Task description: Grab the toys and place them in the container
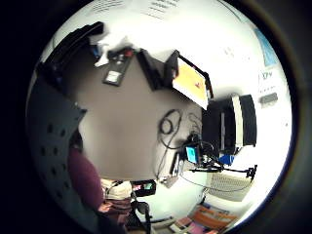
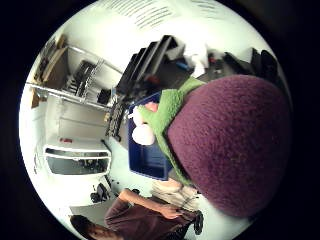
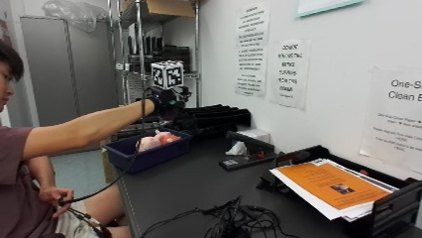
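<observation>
Dark worktop (image 3: 198,183) along a white wall, with a blue container (image 3: 146,154) at its far left corner and pale pink toys (image 3: 157,140) lying inside it.
Above the container, the person's arm stretches out level from the shoulder, the gloved right hand (image 3: 166,103) raised near the metal shelving (image 3: 139,54). The thumb-side palm view is mostly filled by a purple plush toy with a green part (image 2: 227,150), close against the palm, with the container below and beside it; the outside view does not show whether the fingers are curled round the plush, so I cannot tell the hand's state. An orange-covered paper stack (image 3: 333,187) sits in a black tray at the right edge; cables (image 3: 231,218) lie at the near edge.
</observation>
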Motion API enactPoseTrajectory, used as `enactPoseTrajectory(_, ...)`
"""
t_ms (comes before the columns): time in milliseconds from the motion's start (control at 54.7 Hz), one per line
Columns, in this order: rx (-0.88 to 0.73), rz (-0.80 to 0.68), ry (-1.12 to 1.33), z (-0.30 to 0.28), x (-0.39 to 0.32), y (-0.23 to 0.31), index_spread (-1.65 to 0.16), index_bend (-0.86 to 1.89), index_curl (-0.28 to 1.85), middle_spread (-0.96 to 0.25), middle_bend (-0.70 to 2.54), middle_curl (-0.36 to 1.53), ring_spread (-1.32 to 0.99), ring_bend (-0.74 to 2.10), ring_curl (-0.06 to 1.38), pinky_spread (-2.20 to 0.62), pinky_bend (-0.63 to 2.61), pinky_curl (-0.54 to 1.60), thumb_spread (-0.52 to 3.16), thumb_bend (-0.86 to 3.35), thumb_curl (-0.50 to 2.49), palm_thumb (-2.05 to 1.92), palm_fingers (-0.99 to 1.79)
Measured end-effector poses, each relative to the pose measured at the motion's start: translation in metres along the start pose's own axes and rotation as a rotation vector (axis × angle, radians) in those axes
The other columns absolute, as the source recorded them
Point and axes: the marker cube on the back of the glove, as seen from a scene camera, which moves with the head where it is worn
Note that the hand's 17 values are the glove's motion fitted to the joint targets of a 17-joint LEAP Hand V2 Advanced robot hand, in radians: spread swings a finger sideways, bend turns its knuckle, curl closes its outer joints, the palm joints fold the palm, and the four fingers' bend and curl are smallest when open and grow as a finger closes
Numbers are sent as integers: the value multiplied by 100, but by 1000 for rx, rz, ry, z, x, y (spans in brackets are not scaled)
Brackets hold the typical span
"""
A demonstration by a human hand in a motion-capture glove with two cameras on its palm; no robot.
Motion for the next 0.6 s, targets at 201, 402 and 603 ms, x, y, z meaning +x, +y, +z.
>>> enactPoseTrajectory(201,-47,-160,8,19,-144,3,-37,75,75,-30,108,91,-42,128,77,-32,114,51,57,-1,87,66,89)
enactPoseTrajectory(402,-81,-189,62,18,-199,16,-38,67,84,-29,107,92,-40,131,76,-32,114,51,58,-2,89,64,84)
enactPoseTrajectory(603,-653,-218,137,44,-224,33,-34,30,82,-32,79,84,-35,127,70,-30,123,51,88,-11,77,35,36)
